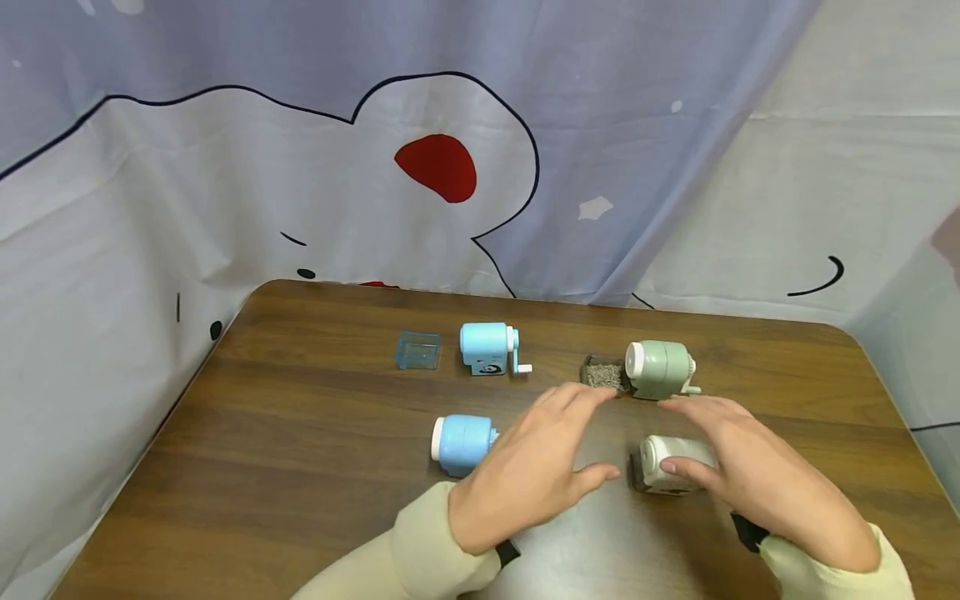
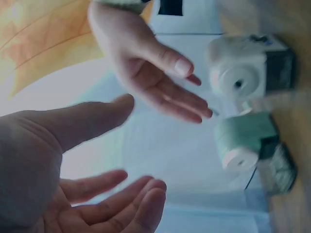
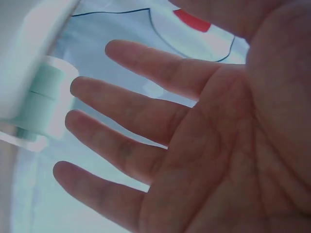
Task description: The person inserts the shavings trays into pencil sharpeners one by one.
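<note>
Both hands hover over the table with their fingers extended and nothing held. My left hand [image 1: 536, 454] overlaps the right end of a blue crank pencil sharpener [image 1: 462, 442] in the head view, hiding its handle. My right hand [image 1: 757, 462] is above a white pencil sharpener [image 1: 678, 462], its thumb overlapping that body. Just beyond the right fingertips stands a green pencil sharpener [image 1: 662, 368] with a white front ring and a crank. Beside it lies a drawer [image 1: 602, 374] filled with shavings. In the right wrist view the palm [image 3: 214, 145] faces the camera, fingers spread.
At the back stands a light blue pencil sharpener [image 1: 486, 346] with a panda picture and a white-knobbed crank. A clear blue drawer [image 1: 417, 351] lies to its left. The brown wooden table [image 1: 285, 450] meets a printed curtain [image 1: 300, 183] along its far edge.
</note>
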Demonstrator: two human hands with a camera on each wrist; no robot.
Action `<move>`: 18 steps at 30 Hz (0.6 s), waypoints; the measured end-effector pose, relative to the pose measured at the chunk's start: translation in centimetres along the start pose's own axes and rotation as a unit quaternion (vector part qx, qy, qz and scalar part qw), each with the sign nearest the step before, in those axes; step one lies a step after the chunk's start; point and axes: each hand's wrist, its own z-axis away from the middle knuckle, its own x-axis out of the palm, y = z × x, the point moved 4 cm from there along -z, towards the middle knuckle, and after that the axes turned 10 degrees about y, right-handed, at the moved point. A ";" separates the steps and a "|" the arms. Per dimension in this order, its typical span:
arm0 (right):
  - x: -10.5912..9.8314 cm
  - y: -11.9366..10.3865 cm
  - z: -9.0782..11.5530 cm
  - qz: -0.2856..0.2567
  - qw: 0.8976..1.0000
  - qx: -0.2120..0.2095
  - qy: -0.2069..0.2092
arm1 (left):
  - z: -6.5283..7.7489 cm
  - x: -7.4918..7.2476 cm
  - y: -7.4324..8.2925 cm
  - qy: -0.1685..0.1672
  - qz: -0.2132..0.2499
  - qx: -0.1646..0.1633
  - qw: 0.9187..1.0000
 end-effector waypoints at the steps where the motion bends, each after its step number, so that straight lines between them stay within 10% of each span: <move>1: -0.4 -0.2 -0.4 0.005 1.000 -0.002 -0.004 | -0.1 -0.7 -0.4 0.002 0.013 -0.006 1.000; 9: -2.8 -2.0 -4.2 0.046 0.998 -0.032 -0.035 | -1.3 -6.2 -5.3 0.030 0.096 -0.101 0.990; 18: -2.6 -4.1 -10.6 0.056 0.993 -0.069 -0.081 | -1.3 -9.4 -14.1 0.059 0.038 -0.183 0.981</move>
